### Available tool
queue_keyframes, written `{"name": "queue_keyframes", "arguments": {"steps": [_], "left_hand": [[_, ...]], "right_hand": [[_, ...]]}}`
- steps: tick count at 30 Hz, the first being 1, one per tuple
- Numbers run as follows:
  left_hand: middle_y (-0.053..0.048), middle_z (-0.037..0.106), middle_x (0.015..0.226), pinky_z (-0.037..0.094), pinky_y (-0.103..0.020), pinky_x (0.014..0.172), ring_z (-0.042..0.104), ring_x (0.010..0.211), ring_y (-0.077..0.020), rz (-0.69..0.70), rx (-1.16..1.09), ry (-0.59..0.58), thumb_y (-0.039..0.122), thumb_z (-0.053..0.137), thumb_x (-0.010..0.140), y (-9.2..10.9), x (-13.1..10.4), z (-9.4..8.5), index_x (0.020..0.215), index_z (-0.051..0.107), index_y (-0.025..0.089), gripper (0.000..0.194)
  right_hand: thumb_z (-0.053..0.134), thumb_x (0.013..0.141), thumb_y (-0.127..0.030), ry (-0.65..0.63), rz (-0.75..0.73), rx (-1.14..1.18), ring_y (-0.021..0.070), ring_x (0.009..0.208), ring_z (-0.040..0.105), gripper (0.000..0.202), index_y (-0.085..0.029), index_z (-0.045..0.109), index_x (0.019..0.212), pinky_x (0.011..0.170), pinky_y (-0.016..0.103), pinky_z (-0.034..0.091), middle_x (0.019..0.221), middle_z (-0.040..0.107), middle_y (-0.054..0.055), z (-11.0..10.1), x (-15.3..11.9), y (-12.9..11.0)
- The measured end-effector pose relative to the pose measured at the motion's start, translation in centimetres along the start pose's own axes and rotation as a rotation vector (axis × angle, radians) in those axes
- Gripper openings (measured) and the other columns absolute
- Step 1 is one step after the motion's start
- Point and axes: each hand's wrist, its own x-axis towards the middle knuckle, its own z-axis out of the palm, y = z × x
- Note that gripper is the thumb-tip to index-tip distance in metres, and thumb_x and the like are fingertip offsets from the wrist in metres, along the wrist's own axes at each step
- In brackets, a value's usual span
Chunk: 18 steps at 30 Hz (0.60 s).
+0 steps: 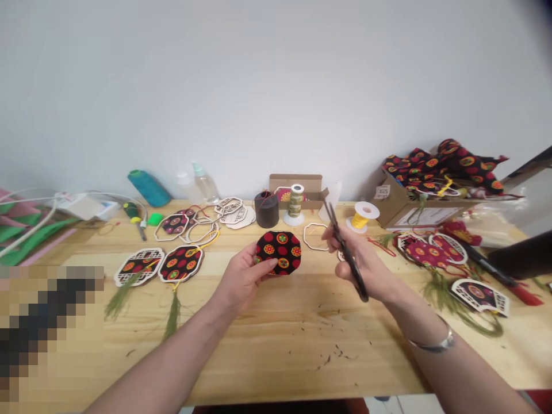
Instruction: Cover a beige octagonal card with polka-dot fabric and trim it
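Note:
My left hand [248,271] grips a rounded, fabric-covered piece [278,253] by its left edge, thumb on top. Its cloth is black with red dots and orange flowers. To the right, my right hand [360,259] is closed around dark scissors [345,247], blades pointing up and away. The scissors are apart from the fabric piece. Left of my left hand lie two finished-looking ornaments with pale frames and green tassels, one a framed ornament [181,263] with the same cloth. Behind my right hand rests a thin pale frame [316,237].
Along the wall stand a teal thread cone [149,188], a spray bottle [204,184], a black spool [267,210], a gold thread spool [295,206] and a yellow cord spool [362,217]. A cardboard box [418,210] overflows with cloth at right. Dark scraps [330,359] litter the front.

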Motion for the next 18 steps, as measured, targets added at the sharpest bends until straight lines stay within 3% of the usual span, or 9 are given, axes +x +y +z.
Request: {"name": "queue_keyframes", "arguments": {"steps": [6,12,18], "left_hand": [[-0.009,0.076,0.107,0.059,-0.036,0.081,0.072,0.093,-0.0238,0.030,0.005,-0.030,0.018,0.079,0.071,-0.3,0.0,0.0,0.107,0.069,0.017,0.037],[-0.007,0.077,0.100,0.059,-0.034,0.078,0.073,0.087,-0.0220,0.066,0.064,-0.031,0.018,0.079,0.073,-0.6,0.1,-0.2,0.107,0.069,0.018,0.035],[-0.006,0.076,0.104,0.056,-0.036,0.087,0.071,0.092,-0.0212,0.086,0.133,-0.006,0.019,0.079,0.073,-1.0,0.0,-0.6,0.108,0.068,0.019,0.036]], "right_hand": [[0.057,0.080,-0.067,0.031,-0.039,-0.301,0.0163,0.063,0.047,0.050,-0.018,0.055,0.094,0.057,0.028,0.038,0.076,0.052,0.002,1.4,-0.9,2.0],[0.055,0.084,-0.063,0.040,-0.153,-0.498,0.0172,0.062,0.053,0.047,-0.017,0.058,0.092,0.057,0.028,0.039,0.078,0.060,0.006,1.3,-1.2,1.2],[0.047,0.085,-0.067,0.028,-0.165,-0.655,0.0188,0.060,0.057,0.055,-0.014,0.060,0.085,0.056,0.029,0.036,0.075,0.064,0.008,1.3,-1.3,1.4]]}}
